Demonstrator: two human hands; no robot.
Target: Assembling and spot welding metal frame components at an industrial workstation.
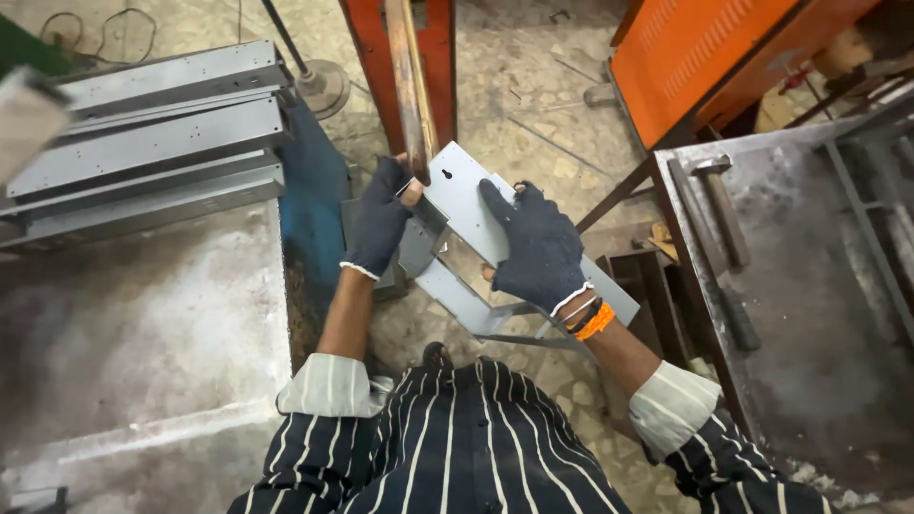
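My gloved left hand (381, 224) and right hand (538, 249) both clamp the bent grey sheet-metal bracket (476, 233), held tilted before the orange press frame (419, 67), above the floor.

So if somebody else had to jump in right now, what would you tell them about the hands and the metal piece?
Left hand: gloved, gripping the left edge of the grey sheet-metal bracket, right by the rusty upright bar of the red machine frame.
Right hand: gloved, spread flat on the bracket's face, thumb hooked under its edge.
The bracket is held up in the air, tilted, already bent with flanges and punched holes.
A stack of long grey metal channels lies on the bench to the left; a hammer rests on the metal table to the right.
I cannot tell whether the bracket touches the bar.
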